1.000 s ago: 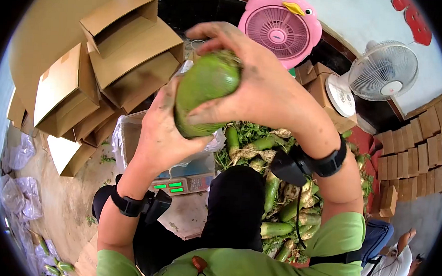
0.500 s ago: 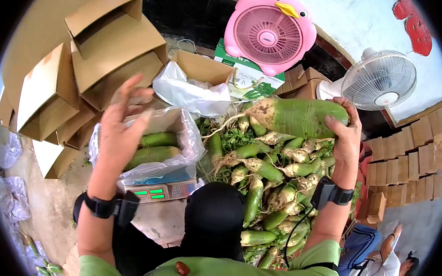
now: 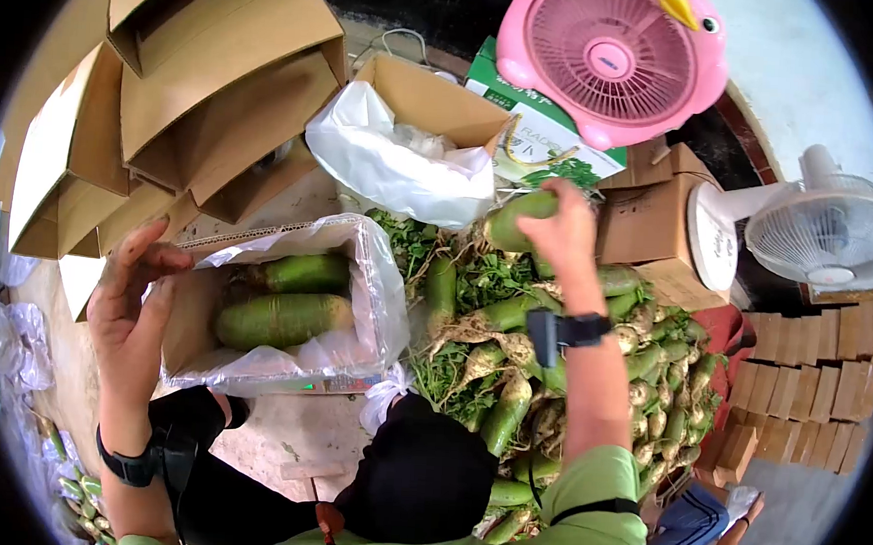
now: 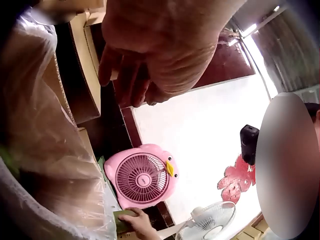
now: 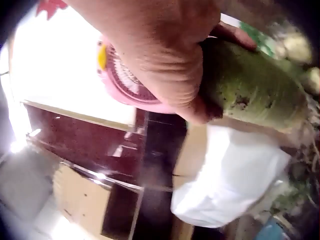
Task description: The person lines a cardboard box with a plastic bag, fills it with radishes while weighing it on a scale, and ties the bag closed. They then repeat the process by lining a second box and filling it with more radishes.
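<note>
My right hand (image 3: 569, 235) grips a thick green radish (image 3: 514, 223) low over the back of the radish pile. In the right wrist view thumb and fingers wrap one end of the radish (image 5: 255, 90), whose skin has dark dirty pits. My left hand (image 3: 137, 301) holds nothing, its fingers loosely bent beside the left end of a plastic-lined cardboard box (image 3: 382, 270). Two green radishes, a rear one (image 3: 303, 274) and a front one (image 3: 281, 322), lie side by side in that box. The left wrist view shows the left hand (image 4: 160, 50) above the box's plastic liner (image 4: 55, 150).
Radishes with leaves and pale roots (image 3: 508, 410) heap right of the box. Behind stand a white-lined carton (image 3: 401, 187), a green-and-white box (image 3: 542, 140), a pink fan (image 3: 611, 60) and a white fan (image 3: 814, 228). Large open cartons (image 3: 234, 84) stack at back left.
Both hands held a radish up in front; then the left let go and the right carried it rightward. Now the right hand has lowered it over the pile's back, and the left has moved further left.
</note>
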`<control>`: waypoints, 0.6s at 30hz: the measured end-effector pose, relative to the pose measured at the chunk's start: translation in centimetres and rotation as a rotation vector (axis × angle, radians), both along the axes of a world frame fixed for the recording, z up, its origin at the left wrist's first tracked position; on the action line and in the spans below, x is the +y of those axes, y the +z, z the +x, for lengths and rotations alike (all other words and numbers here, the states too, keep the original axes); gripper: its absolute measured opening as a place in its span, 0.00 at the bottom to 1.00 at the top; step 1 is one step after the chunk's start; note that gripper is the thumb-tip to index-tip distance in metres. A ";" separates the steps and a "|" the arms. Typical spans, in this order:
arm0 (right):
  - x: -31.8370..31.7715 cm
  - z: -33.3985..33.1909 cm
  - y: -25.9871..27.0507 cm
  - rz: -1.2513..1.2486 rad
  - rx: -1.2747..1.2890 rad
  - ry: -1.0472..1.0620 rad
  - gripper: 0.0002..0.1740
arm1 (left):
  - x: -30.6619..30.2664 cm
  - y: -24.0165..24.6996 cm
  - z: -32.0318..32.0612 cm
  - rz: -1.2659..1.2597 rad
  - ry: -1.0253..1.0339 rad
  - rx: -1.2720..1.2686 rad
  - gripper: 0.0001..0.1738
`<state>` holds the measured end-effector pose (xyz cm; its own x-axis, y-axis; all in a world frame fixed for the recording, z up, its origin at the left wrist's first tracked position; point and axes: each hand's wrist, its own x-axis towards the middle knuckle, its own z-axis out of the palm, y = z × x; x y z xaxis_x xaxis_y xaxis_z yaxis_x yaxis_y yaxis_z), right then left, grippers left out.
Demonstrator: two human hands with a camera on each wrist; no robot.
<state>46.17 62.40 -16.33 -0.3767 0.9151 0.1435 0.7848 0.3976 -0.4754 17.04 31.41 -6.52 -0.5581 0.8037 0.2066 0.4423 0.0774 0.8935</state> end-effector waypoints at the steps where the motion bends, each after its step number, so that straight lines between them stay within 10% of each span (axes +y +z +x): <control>1: 0.4 -0.8 -3.9 -0.003 -0.088 0.011 0.29 | 0.1 -0.3 0.1 -0.019 0.002 -0.006 0.23; 18: -2.9 -2.7 -9.5 0.049 -0.328 0.060 0.26 | 2.1 -0.8 1.6 -0.173 -0.070 0.005 0.20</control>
<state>43.51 59.49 -25.87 -0.4633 0.8848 0.0491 0.8672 0.4641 -0.1802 18.64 33.50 -7.30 -0.4986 0.8644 0.0646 0.4566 0.1985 0.8673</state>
